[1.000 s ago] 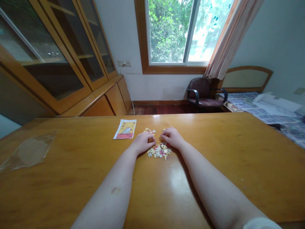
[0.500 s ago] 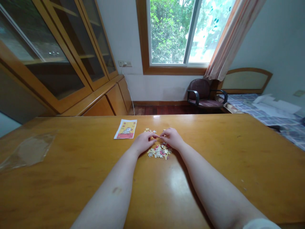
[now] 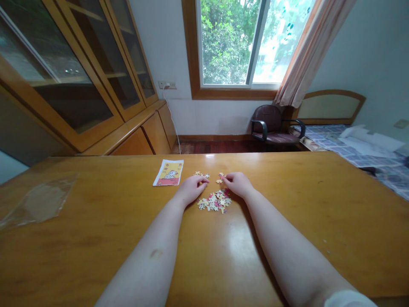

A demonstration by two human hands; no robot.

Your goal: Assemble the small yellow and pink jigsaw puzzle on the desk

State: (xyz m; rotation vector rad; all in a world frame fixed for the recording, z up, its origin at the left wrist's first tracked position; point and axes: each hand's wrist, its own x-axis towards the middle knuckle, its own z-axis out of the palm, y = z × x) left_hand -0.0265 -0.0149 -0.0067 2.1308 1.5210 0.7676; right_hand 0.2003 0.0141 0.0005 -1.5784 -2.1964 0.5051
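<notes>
A loose pile of jigsaw puzzle pieces (image 3: 213, 202) in white, yellow and pink lies on the table between my forearms. My left hand (image 3: 192, 187) rests to the left above the pile, its fingers curled toward the thumb; whatever may be between them is too small to make out. Behind its fingertips lies a small group of yellowish pieces (image 3: 198, 173). My right hand (image 3: 238, 184) pinches a small reddish puzzle piece (image 3: 223, 177) at its fingertips, next to a few yellow pieces (image 3: 219, 181). A picture card (image 3: 168, 173) with a white animal on yellow and pink lies left of my hands.
The wooden table (image 3: 128, 238) spans the view. A clear plastic bag (image 3: 41, 200) lies flat at its left. Beyond the table are a glass-door cabinet (image 3: 96, 72), a dark red armchair (image 3: 270, 123), a window and a bed (image 3: 348, 140) with papers on it.
My hands, whose fingertips met above the pile, have moved apart. The right hand shifted right to the few yellow pieces, and the left drew slightly left. More of the pile shows.
</notes>
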